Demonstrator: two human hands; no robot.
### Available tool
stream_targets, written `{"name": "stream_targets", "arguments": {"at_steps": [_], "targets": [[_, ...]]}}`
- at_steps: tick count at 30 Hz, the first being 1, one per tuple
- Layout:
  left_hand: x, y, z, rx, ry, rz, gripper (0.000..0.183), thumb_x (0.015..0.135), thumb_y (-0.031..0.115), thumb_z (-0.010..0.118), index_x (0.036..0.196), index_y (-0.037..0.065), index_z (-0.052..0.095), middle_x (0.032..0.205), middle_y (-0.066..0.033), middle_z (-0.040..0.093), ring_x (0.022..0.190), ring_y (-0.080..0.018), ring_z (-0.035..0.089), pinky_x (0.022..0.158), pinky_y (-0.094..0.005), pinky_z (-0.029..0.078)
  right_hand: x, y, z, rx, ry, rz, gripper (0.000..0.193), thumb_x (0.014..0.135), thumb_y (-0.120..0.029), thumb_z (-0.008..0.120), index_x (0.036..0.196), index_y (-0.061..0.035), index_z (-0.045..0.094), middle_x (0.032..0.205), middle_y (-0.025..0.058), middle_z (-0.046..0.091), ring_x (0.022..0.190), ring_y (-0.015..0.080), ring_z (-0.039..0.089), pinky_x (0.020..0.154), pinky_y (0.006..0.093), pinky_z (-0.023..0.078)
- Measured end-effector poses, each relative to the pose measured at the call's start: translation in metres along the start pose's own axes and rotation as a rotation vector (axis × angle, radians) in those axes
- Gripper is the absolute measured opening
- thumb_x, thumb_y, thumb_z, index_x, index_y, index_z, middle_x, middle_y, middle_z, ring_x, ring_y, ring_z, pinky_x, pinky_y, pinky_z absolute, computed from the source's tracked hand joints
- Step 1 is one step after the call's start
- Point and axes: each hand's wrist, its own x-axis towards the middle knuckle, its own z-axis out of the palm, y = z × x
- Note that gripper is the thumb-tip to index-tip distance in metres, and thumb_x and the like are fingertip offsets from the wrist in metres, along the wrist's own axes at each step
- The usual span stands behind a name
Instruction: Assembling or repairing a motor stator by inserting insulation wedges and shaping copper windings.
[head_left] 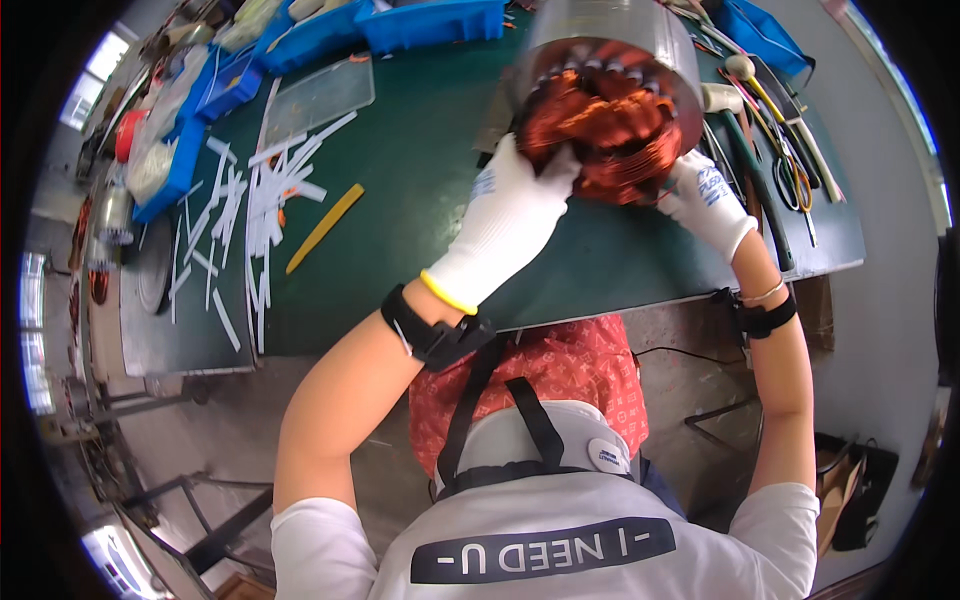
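Note:
A motor stator (630, 35) with a grey metal shell lies at the far side of the green table, its open end facing me. Thick copper windings (610, 130) bulge out of that end in bundled loops. My left hand (515, 220), in a white knitted glove with a yellow cuff, grips the windings' left edge, thumb against the wire and the other fingers partly hidden. At the lower right edge of the bundle, my right hand (708, 205), also gloved, is closed on the windings with curled fingers; its fingertips are partly hidden.
White insulating strips (262, 215) lie scattered on the table (410, 225) at left, beside a yellow flat stick (325, 228) and a clear sheet (320, 98). Blue bins (430, 25) line the back. Hammers, scissors (797, 185) and other tools crowd the right side.

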Motion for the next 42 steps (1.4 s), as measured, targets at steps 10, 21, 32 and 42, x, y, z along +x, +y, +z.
{"name": "stream_targets", "arguments": {"at_steps": [10, 21, 32, 42], "targets": [[-0.101, -0.005, -0.185, 1.504, 0.284, 0.07, 0.041, 0.085, 0.029, 0.07, 0.115, 0.003, 0.06, 0.107, -0.0176, 0.061, 0.098, -0.0354, 0.061, 0.083, -0.0413, 0.05, -0.052, -0.1, -0.025, 0.259, 0.294, -0.021, 0.036, 0.082, -0.009, 0.067, 0.117, -0.003, 0.066, 0.078, 0.0133, 0.069, 0.069, 0.0305, 0.067, 0.069, 0.0343, 0.053], [-0.097, -0.017, -0.19, 1.285, 0.252, 0.049, 0.019, 0.09, 0.022, 0.065, 0.087, 0.005, 0.056, 0.081, -0.0136, 0.057, 0.077, -0.0339, 0.057, 0.069, -0.0434, 0.045, -0.025, -0.114, -0.009, 0.203, 0.183, 0.15, 0.059, 0.087, -0.025, 0.066, 0.138, -0.003, 0.044, 0.069, 0.0125, 0.064, 0.064, 0.0329, 0.064, 0.061, 0.039, 0.051], [-0.093, -0.002, -0.181, 1.017, 0.394, -0.147, 0.016, 0.092, 0.019, 0.064, 0.087, 0.005, 0.057, 0.069, -0.0083, 0.062, 0.06, -0.0203, 0.06, 0.058, -0.0334, 0.046, -0.046, -0.087, -0.049, 0.28, 0.725, 0.09, 0.047, 0.085, -0.007, 0.067, 0.13, -0.004, 0.055, 0.08, 0.0071, 0.066, 0.061, 0.0125, 0.059, 0.06, 0.0264, 0.048], [0.013, 0.001, -0.162, 1.131, 0.178, 0.325, 0.024, 0.088, 0.03, 0.064, 0.091, 0.006, 0.06, 0.081, -0.0165, 0.066, 0.079, -0.0363, 0.064, 0.07, -0.0452, 0.049, -0.09, 0.102, -0.026, 0.163, 0.151, 0.703, 0.057, 0.078, -0.037, 0.074, 0.11, 0.0084, 0.059, 0.093, 0.0246, 0.068, 0.093, 0.0334, 0.067, 0.082, 0.0397, 0.05]]}}
